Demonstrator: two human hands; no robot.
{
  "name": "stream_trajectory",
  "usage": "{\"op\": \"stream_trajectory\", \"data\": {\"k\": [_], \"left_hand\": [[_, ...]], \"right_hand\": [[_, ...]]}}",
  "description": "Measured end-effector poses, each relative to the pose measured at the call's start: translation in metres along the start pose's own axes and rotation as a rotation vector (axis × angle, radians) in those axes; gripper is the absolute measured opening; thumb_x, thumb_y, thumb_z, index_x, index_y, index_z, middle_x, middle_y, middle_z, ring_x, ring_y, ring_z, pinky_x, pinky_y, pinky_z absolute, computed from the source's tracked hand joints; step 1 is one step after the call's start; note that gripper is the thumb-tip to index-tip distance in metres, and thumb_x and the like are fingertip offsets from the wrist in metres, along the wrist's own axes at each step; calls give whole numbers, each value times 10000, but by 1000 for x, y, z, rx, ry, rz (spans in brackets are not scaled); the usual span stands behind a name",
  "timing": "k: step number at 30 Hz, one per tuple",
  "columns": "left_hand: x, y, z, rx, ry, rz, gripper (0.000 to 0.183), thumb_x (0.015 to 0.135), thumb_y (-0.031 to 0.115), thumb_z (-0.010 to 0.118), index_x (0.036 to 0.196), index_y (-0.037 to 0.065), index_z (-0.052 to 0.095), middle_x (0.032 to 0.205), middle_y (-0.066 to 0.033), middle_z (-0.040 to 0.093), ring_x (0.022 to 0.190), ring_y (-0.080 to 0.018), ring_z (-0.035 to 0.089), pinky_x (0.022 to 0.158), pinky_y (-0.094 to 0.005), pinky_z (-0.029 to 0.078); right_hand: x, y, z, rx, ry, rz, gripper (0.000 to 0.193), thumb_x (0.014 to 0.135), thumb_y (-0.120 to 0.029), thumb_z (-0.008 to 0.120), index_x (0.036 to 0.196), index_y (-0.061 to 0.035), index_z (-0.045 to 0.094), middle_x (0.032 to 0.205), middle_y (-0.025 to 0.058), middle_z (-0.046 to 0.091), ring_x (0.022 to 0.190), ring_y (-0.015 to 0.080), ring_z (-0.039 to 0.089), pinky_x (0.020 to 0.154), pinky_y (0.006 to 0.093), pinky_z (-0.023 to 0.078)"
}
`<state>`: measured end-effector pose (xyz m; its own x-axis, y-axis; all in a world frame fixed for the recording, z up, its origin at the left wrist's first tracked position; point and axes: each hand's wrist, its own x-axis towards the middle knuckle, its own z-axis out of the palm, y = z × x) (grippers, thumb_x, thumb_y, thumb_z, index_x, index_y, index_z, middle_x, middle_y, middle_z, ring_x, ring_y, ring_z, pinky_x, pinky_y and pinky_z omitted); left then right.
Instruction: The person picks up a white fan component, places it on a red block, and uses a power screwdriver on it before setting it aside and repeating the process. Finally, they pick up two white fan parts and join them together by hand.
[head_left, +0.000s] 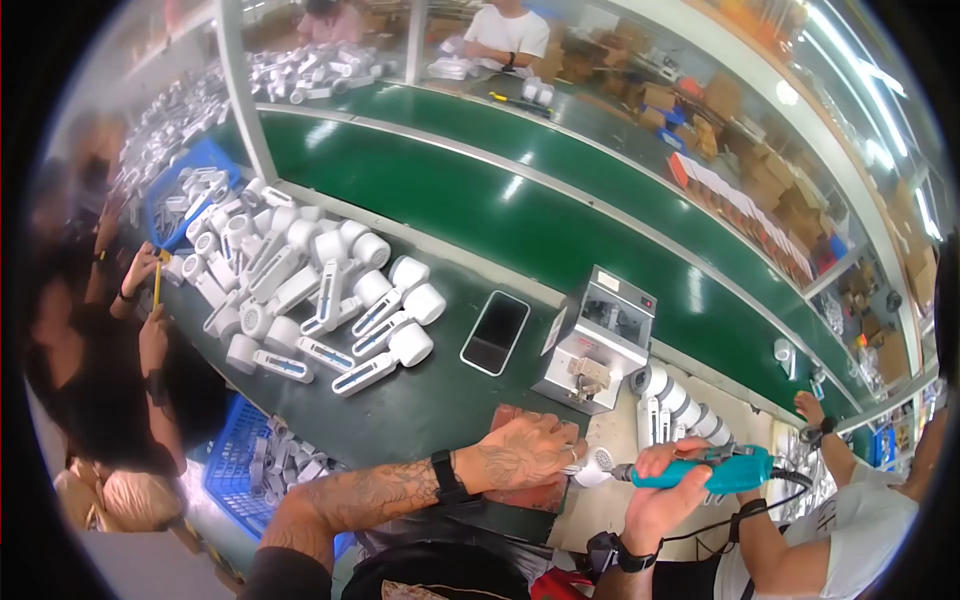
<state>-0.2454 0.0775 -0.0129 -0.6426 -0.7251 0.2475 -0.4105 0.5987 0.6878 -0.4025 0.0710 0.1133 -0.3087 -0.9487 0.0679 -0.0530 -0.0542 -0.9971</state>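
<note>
A fisheye, the left one of a pair worn on the head, looks down and forward over the bench (425,420). The left hand (522,453) and right hand (660,500) come in from the lower side, close to the lens and below centre. The phone (497,333) lies near mid-picture; the belt (450,195) crosses farther off, bowed by the lens, and a white-shirted worker (507,33) shows small at the top. The post (243,90) leans at upper left, and black fills the corners
</note>
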Motion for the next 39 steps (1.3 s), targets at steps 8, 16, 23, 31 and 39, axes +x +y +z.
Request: {"op": "stream_trajectory", "data": {"k": [8, 16, 23, 31, 39], "left_hand": [[5, 2, 36, 605, 110, 351, 376, 848, 262, 560, 1084, -25, 619, 1081, -145, 592, 851, -240, 631, 641, -341, 547], [4, -1, 12, 190, 80, 166, 377, 864, 261, 576, 1106, -27, 602, 988, -64, 583, 881, -173, 587, 714, -314, 499], [-10, 6, 21, 210, 18, 129, 438, 929, 316, 563, 1213, -17, 584, 990, -51, 607, 919, -166, 575, 806, -297, 469], [-23, 6, 32, 53, 27, 110, 453, 930, 337, 582, 1201, -26, 596, 993, -73, 620, 904, -199, 587, 785, -324, 503], [-15, 5, 18, 68, -11, 105, 424, 928, 315, 592, 1158, -40, 622, 1069, -95, 643, 924, -208, 611, 794, -328, 528]], "right_hand": [[-13, -12, -23, -68, 39, -2, 583, 941, -619, 541, 1030, -49, 456, 605, 12, 421, 540, 134, 435, 528, 284, 365], [6, -5, -8, -60, -28, -15, 626, 939, -628, 538, 1101, -26, 482, 637, 19, 446, 557, 138, 451, 540, 294, 375], [8, 10, 3, -67, -129, 19, 627, 947, -597, 553, 1145, -5, 507, 670, 36, 478, 577, 155, 486, 551, 304, 396], [-3, 19, 5, -49, -177, 84, 656, 954, -579, 554, 1202, 26, 502, 680, 36, 491, 579, 139, 487, 544, 309, 426], [5, 16, 13, -66, -148, 103, 666, 952, -585, 555, 1209, 27, 505, 685, 32, 486, 583, 133, 482, 547, 307, 424]]}}
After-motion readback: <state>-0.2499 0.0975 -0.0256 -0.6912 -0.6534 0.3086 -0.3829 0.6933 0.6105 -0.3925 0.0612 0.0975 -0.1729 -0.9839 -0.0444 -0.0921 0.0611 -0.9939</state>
